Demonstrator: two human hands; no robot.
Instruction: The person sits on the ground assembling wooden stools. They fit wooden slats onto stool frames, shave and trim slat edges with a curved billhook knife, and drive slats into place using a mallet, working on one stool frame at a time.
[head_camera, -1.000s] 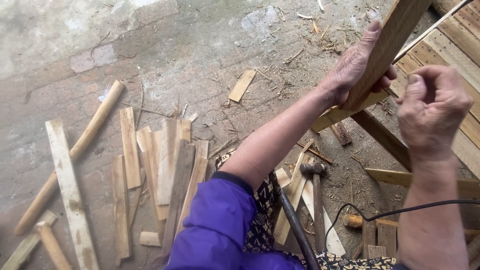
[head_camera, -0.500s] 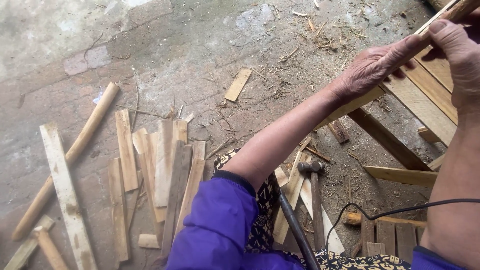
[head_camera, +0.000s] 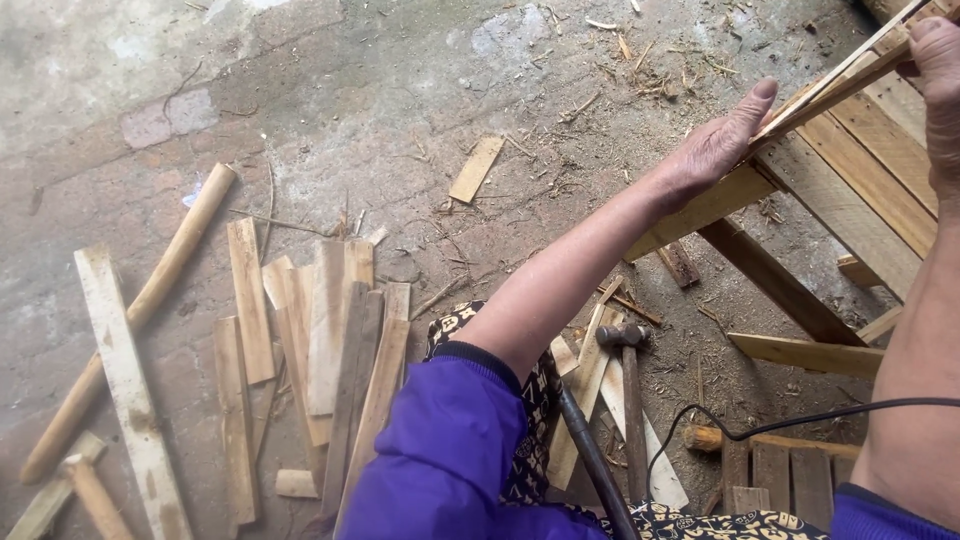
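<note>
Both hands have slid further up the wooden slat (head_camera: 840, 85), which slants from lower left to upper right. Left hand (head_camera: 715, 150) lies nearly flat against it; right hand (head_camera: 935, 90) wraps its upper end.

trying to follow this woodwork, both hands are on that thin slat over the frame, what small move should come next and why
Probably lower the thin pale wooden slat flat onto the slatted wooden frame. The left hand presses it from below and the right hand grips its upper end, yet it stands tilted above the boards. The wooden-handled hammer lies unused on the ground.
</note>
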